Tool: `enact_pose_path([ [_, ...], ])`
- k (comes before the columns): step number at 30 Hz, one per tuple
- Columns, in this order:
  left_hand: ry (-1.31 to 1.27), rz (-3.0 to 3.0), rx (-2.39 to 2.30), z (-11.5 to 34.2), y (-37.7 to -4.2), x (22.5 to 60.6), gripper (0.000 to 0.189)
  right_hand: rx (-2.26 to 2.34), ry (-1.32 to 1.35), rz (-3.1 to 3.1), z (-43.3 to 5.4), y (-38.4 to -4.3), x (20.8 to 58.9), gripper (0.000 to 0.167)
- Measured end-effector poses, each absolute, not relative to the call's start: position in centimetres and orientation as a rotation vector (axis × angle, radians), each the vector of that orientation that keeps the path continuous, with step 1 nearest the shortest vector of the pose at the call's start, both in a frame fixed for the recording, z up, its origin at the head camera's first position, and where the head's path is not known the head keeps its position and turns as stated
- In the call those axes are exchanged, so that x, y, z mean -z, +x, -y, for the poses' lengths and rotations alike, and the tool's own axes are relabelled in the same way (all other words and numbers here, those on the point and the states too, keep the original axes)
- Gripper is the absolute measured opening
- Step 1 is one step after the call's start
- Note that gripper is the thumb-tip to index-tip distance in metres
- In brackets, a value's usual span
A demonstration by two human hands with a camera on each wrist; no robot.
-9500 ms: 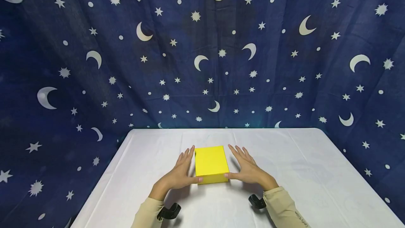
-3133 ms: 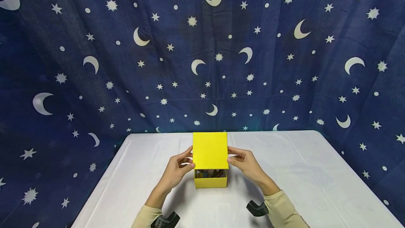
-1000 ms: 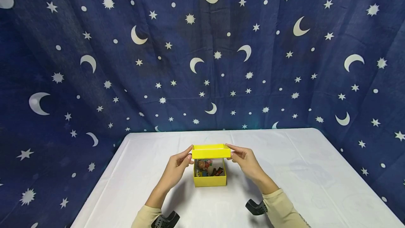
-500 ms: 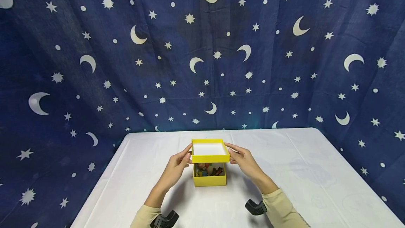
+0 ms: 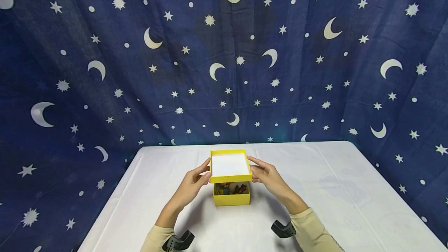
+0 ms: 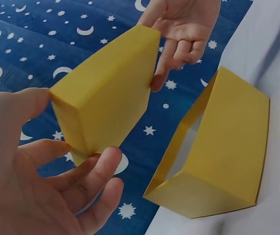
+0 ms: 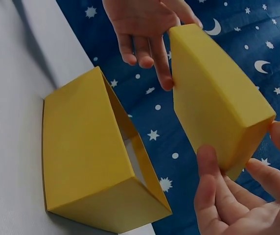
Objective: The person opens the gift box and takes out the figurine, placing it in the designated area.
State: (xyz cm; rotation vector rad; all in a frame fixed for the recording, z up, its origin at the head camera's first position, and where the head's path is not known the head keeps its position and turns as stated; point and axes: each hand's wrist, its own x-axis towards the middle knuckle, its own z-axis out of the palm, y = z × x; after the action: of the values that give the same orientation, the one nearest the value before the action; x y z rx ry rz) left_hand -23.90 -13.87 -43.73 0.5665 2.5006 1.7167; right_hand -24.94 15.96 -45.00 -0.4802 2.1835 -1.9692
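Note:
Between both hands is a yellow box lid [image 5: 230, 178], its white inside facing up in the head view. My left hand [image 5: 189, 186] grips its left side with thumb and fingers, and my right hand [image 5: 272, 182] grips the right side the same way. Below the lid, the yellow box bottom [image 5: 231, 200] stands uncovered on the table. Small colourful figures [image 5: 231, 188] lie inside it, partly hidden by the lid. In the left wrist view, the lid [image 6: 115, 98] is well apart from the box bottom [image 6: 228, 142]; the right wrist view shows the same gap.
A white cloth covers the table [image 5: 315, 189]. Behind it hangs a dark blue curtain [image 5: 196, 135] with white moons and stars. A black wrist camera [image 5: 284, 229] sits at the right cuff, another black wrist camera [image 5: 179, 241] at the left.
First the lid was on the box with both hands beside it. Then the hands lifted it off and turned it over, so its white inside now faces up. The box bottom has stayed put.

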Motion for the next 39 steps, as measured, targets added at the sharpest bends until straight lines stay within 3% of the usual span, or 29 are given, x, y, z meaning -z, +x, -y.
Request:
enact_pose_path([
  [16, 0.684, -2.420, -1.598, 16.4, -23.7, 42.8, 0.067, 1.924, -0.624, -2.106, -14.5, -23.9, 45.2, 0.075],
  [27, 0.655, -2.410, -1.576, 17.8, -23.7, 42.4, 0.069, 1.934, -0.755, -2.029, -13.2, -23.7, 45.5, 0.074],
  [39, 0.660, -2.468, -1.503, 19.6, -23.8, 41.6, 0.065, 1.900, -0.692, -2.067, -11.3, -23.5, 45.0, 0.075],
])
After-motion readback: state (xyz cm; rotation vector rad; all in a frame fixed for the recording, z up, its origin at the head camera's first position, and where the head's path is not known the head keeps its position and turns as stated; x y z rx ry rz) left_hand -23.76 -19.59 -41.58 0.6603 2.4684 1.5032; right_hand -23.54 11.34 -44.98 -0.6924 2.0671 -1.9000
